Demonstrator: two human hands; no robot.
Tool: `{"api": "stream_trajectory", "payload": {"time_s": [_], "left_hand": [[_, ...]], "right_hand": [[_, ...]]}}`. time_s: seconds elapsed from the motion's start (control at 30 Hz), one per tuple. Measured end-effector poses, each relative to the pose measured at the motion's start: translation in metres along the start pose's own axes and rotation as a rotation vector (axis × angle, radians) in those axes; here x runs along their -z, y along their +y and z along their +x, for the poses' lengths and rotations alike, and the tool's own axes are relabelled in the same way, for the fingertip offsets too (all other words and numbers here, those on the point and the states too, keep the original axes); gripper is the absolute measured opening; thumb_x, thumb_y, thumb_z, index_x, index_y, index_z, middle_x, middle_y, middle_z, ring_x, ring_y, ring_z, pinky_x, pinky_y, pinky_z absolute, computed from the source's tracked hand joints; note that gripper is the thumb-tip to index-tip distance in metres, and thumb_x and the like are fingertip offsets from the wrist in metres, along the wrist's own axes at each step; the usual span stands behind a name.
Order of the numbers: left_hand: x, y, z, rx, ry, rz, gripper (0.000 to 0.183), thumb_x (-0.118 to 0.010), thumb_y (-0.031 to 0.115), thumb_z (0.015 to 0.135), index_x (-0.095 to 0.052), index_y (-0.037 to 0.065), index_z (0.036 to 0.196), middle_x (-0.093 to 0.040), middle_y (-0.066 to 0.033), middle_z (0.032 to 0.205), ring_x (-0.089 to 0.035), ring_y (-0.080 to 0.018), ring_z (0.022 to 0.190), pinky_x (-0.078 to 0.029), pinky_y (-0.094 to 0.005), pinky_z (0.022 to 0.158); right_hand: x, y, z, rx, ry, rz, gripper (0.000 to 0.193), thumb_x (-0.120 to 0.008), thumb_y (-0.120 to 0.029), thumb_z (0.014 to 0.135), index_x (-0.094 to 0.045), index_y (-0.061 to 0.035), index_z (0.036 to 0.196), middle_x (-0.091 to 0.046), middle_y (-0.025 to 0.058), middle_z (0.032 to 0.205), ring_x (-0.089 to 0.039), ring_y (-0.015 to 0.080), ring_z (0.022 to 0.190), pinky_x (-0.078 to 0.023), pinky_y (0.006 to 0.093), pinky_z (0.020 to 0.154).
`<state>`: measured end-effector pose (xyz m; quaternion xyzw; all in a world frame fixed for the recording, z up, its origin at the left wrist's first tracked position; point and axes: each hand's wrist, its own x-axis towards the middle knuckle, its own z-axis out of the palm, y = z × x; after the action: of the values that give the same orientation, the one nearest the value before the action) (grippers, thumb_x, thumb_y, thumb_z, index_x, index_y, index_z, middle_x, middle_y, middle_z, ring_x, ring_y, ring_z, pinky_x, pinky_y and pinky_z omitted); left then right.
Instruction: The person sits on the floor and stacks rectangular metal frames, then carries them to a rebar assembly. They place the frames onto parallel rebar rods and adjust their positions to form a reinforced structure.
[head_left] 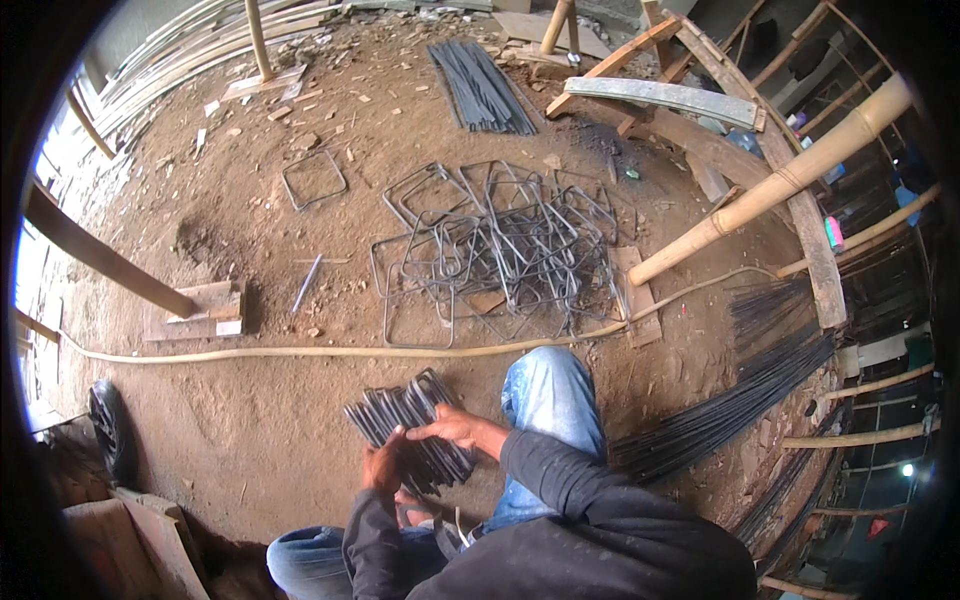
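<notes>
A bundle of bent steel rebar stirrups (pixel 400 410) stands in front of me, just above the ground, their square loops pressed side by side. My left hand (pixel 381 466) grips the bundle at its near left side, thumb pointing up. From the right, my right hand (pixel 446 428) reaches across and closes on the upper part of the same stirrups, its fingertips close to the left thumb. The fingers behind the bundle are partly hidden. Farther off lies a loose, tangled heap of square stirrups (pixel 510 250), and a single stirrup (pixel 314 181) rests apart on the dirt to its left.
A thin bamboo pole (pixel 300 352) crosses the ground between me and the heap. Bamboo props (pixel 770 190) slant up at right. Long rebar rods (pixel 720 410) lie on my right, and a pile of short dark bars (pixel 480 88) at the back. A black shoe (pixel 113 430) sits at left.
</notes>
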<state>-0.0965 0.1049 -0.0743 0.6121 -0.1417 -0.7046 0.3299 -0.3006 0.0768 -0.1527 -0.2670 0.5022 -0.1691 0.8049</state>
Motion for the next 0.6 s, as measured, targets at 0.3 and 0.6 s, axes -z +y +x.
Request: {"api": "stream_trajectory", "payload": {"time_s": [0.3,0.6], "left_hand": [[-0.018,0.004,-0.001,0.006,0.017,-0.035,0.047,-0.084,0.026,0.091,-0.063,0.000,0.124,-0.073,-0.0137,0.111,-0.072,-0.0272,0.091,-0.059,-0.0402,0.074],[-0.023,-0.004,0.010,-0.040,0.124,0.037,0.039,-0.082,0.031,0.093,-0.070,-0.001,0.114,-0.073,-0.0124,0.104,-0.072,-0.0244,0.084,-0.058,-0.0407,0.070]], "right_hand": [[0.002,0.004,0.003,0.046,0.108,0.106,0.058,-0.090,-0.014,0.082,-0.061,0.0103,0.126,-0.070,0.0144,0.119,-0.067,0.0235,0.110,-0.053,0.0377,0.096],[0.000,-0.022,-0.030,-0.037,0.064,-0.009,0.120,-0.092,-0.042,0.073,-0.025,0.0185,0.153,-0.037,0.0337,0.156,-0.035,0.0404,0.149,-0.030,0.0504,0.121]]}}
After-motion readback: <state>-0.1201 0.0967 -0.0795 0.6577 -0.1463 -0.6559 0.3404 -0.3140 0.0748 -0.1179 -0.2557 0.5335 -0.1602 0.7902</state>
